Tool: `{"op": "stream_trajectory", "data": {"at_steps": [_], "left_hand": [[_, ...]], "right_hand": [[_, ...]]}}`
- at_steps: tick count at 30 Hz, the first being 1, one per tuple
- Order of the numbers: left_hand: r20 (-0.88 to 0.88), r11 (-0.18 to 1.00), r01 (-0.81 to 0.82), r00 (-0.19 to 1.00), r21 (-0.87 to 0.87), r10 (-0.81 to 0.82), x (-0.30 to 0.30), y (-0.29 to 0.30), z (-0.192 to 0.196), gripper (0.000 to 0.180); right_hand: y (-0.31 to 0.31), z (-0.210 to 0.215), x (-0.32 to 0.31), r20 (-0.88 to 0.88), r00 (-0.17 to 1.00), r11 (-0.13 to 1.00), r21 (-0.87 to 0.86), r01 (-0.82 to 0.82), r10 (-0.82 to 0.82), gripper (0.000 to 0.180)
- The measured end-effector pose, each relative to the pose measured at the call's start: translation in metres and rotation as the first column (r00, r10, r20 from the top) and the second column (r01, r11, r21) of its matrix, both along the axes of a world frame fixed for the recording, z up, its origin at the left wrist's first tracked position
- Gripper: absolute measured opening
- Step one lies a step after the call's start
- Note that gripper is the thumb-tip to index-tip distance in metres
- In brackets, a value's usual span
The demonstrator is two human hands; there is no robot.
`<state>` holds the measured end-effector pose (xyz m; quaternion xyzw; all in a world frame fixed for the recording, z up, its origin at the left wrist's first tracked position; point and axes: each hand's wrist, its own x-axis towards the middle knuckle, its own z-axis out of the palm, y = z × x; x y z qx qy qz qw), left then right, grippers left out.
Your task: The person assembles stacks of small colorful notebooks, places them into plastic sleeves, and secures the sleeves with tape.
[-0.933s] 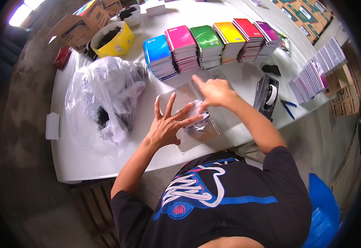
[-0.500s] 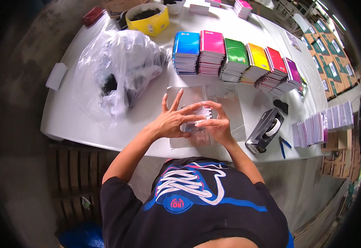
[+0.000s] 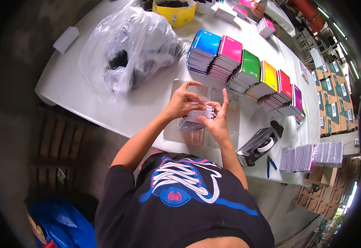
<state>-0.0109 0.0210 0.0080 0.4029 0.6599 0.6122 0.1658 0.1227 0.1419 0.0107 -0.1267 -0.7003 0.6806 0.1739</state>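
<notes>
Between my hands is a small stack of notebooks (image 3: 196, 118), with white page edges and dark coil ends showing on its right side. My left hand (image 3: 184, 102) has its fingers bent over the upper part of the stack, pinching at the top edge. On the right side, my right hand (image 3: 217, 123) grips the stack with thumb and bent fingers while one finger points up. Beneath the stack lies a clear plastic sheet (image 3: 226, 136) on the white-covered table (image 3: 106, 118). The covers are mostly hidden by my hands.
Piles of coloured spiral notebooks (image 3: 230, 49) form a row beyond my hands. A clear bag of black pieces (image 3: 135, 49) stands left, a yellow bin (image 3: 174, 14) behind it. To the right are a tape dispenser (image 3: 260, 144), blue-handled pliers (image 3: 271, 166) and wrapped notebooks (image 3: 310, 157).
My view has turned, so the table appears tilted. My left fingers have gone from spread over the stack to bent at its top edge. One right finger now points up.
</notes>
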Motion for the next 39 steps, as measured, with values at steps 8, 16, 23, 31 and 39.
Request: {"op": "stream_trajectory", "data": {"at_steps": [8,16,23,31,39], "left_hand": [[0.18,0.999,-0.038,0.983,-0.024,0.042,-0.001,0.002,-0.015,0.065],[0.401,0.97,0.115,0.916,-0.213,-0.021,0.002,-0.011,-0.011,0.11],[0.357,0.965,0.1,0.934,-0.242,-0.007,-0.002,-0.006,-0.014,0.107],[0.424,0.951,0.183,0.904,-0.251,-0.062,-0.006,-0.005,-0.014,0.037],[0.282,0.935,0.04,0.957,-0.352,0.065,-0.001,0.002,-0.013,0.026]], "right_hand": [[0.014,0.006,-0.018,0.09,0.996,0.995,-0.096,0.029,-0.02,0.116],[0.042,0.007,-0.019,0.18,0.963,0.936,-0.325,-0.133,0.2,0.087],[0.067,0.014,-0.051,0.333,0.876,0.932,-0.22,-0.288,0.349,0.022],[0.034,0.056,-0.045,-0.069,0.994,0.996,0.025,-0.085,0.087,0.043],[0.037,0.004,-0.019,0.383,0.918,0.989,0.068,-0.135,0.099,0.038]]}}
